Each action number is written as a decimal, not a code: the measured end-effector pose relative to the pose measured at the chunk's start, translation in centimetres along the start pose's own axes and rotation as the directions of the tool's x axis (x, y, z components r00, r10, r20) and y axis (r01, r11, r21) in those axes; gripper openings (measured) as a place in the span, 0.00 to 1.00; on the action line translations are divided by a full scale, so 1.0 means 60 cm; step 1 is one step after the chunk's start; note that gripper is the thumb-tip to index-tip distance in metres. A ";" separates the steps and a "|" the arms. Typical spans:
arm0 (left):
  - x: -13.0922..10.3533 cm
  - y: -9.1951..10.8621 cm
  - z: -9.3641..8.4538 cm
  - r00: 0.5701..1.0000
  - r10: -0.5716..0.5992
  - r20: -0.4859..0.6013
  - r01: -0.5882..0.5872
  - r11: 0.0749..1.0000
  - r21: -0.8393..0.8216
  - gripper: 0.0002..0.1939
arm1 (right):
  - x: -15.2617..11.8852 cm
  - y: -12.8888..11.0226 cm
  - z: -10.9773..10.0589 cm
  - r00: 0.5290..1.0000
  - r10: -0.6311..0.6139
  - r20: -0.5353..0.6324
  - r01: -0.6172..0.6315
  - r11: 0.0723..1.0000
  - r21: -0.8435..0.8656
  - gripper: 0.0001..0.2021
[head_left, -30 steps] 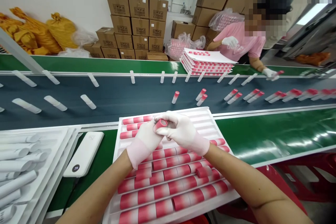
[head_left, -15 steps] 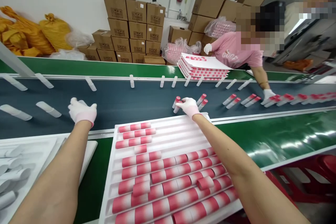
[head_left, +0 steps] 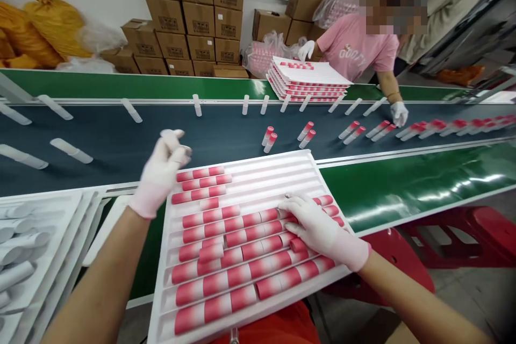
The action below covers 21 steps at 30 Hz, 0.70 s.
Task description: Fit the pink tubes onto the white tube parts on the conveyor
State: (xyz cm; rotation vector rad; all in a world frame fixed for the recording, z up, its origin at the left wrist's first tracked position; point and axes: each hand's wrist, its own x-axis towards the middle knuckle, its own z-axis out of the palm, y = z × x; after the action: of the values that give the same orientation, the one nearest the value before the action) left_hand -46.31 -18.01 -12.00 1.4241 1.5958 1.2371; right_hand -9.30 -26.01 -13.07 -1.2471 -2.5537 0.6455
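Observation:
My left hand (head_left: 163,169), in a white glove, is raised over the near edge of the dark belt. Its fingers curl round a white tube (head_left: 168,133), whose end shows at the fingertips. Below, a white ridged tray (head_left: 278,176) bears rows of red-and-white tubes (head_left: 217,305). My right hand (head_left: 312,223), also gloved, rests on tubes at the tray's right side, fingers bent; whether it grips one is hidden. Two pairs of red-topped tubes (head_left: 306,130) stand on the belt (head_left: 217,140) beyond the tray.
White tubes (head_left: 71,150) stand along the belt. Stacked white trays (head_left: 60,242) lie at the left. Across the belt, a person in pink (head_left: 358,48) is beside piled trays (head_left: 308,78), one gloved hand near red-topped tubes. Red stools (head_left: 463,236) are at the right.
My left hand has moved right, towards the tray. My right hand has left the pair of red-topped tubes and come back over the tray. The view has tilted down.

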 end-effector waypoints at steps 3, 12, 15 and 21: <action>-0.070 0.062 0.045 0.969 0.005 0.249 0.014 0.997 -0.075 0.18 | 0.011 0.012 0.006 0.999 -0.008 -0.037 0.011 0.996 0.088 0.21; -0.134 0.110 0.092 0.842 -0.204 0.500 0.161 0.979 0.128 0.17 | 0.123 -0.059 -0.058 0.897 0.311 -0.314 -0.041 0.766 0.641 0.09; -0.138 0.124 0.097 0.828 -0.128 0.546 0.099 0.992 0.083 0.20 | 0.155 -0.090 -0.064 0.913 0.287 -0.291 0.008 0.699 0.715 0.10; -0.135 0.122 0.095 0.838 -0.139 0.528 0.054 0.983 0.173 0.21 | 0.158 -0.088 -0.066 0.971 -0.082 -0.225 0.212 0.729 0.651 0.21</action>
State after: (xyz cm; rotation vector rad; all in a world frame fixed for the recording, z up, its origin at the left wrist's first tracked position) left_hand -36.95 -24.93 -7.97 1.5860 1.3581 0.5802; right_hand -17.22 -20.28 -6.97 -0.7840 -1.9384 1.2129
